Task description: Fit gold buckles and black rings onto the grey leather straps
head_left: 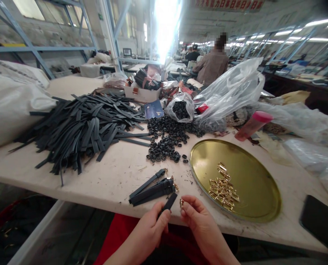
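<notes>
My left hand (156, 224) is closed on a dark strap (170, 202), whose flat end points up and to the right. Between the thumb and fingers of my right hand (194, 213) is a small gold buckle (181, 203), just right of the strap's end. Several finished-looking straps with gold buckles (155, 190) lie stacked behind my left hand, near the table's front edge. A round gold tray (252, 176) to the right holds a pile of gold buckles (224, 189).
A big heap of dark straps (89, 125) covers the left of the table (111, 180). Small black rings (166, 141) lie mid-table before a plastic bag (182, 106). A pink-capped bottle (253, 126) and a black phone-like object (321, 222) are at right. A person (213, 64) is beyond.
</notes>
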Demonstrator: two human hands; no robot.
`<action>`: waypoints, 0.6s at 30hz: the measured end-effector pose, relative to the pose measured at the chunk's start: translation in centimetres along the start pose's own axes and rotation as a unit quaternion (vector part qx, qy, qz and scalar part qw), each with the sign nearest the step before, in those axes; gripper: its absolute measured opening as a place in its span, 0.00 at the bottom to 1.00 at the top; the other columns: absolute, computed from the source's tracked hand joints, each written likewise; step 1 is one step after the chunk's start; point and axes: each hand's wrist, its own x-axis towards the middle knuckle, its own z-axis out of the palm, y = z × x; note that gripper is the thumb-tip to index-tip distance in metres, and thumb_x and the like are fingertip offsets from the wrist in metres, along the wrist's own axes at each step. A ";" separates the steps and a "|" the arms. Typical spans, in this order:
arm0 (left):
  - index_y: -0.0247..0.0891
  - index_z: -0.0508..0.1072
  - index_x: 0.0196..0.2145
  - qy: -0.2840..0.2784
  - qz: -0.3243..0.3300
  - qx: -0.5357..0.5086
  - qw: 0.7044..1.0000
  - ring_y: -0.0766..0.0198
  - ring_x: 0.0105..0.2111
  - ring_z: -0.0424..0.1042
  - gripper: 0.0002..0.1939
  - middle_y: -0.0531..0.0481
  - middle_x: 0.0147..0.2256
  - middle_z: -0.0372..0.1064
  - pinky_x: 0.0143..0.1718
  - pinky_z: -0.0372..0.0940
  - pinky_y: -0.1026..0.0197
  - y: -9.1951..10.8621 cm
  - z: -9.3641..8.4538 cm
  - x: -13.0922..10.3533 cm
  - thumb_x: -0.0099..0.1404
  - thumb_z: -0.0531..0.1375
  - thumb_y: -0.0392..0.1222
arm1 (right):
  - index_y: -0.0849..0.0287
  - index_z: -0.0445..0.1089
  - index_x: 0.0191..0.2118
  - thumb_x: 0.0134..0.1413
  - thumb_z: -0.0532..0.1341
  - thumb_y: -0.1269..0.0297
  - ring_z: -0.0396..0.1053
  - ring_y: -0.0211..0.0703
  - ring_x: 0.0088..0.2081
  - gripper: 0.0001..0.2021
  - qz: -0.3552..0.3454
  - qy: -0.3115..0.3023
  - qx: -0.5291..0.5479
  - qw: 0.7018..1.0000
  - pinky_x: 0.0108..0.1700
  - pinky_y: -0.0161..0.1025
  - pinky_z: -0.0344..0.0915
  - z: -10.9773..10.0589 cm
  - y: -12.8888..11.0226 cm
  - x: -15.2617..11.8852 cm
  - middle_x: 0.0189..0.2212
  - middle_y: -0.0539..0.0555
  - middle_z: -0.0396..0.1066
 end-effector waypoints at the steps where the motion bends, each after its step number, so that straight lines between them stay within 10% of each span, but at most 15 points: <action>1: 0.37 0.64 0.34 0.004 0.013 0.032 0.999 0.74 0.14 0.55 0.15 0.58 0.20 0.58 0.15 0.49 0.70 0.0 -0.2 0.0 0.63 0.47 0.52 | 0.57 0.71 0.33 0.37 0.69 0.63 0.63 0.30 0.25 0.12 0.012 0.008 0.043 0.999 0.31 0.29 0.64 0.1 -0.2 0.2 0.26 0.45 0.68; 8: 0.38 0.67 0.29 0.006 0.058 0.169 0.984 0.66 0.26 0.63 0.14 0.54 0.25 0.64 0.27 0.54 0.67 0.7 -0.7 0.3 0.64 0.47 0.46 | 0.59 0.72 0.31 0.34 0.71 0.64 0.64 0.27 0.21 0.13 0.063 0.002 0.141 0.988 0.25 0.25 0.66 1.1 0.4 0.4 0.21 0.45 0.68; 18: 0.38 0.67 0.29 -0.040 0.084 0.191 0.977 0.65 0.29 0.64 0.12 0.52 0.29 0.67 0.32 0.56 0.66 2.3 -1.2 0.5 0.63 0.46 0.40 | 0.62 0.73 0.33 0.40 0.66 0.57 0.60 0.30 0.20 0.15 0.031 -0.035 -0.020 0.999 0.22 0.28 0.60 1.1 2.0 0.6 0.18 0.47 0.66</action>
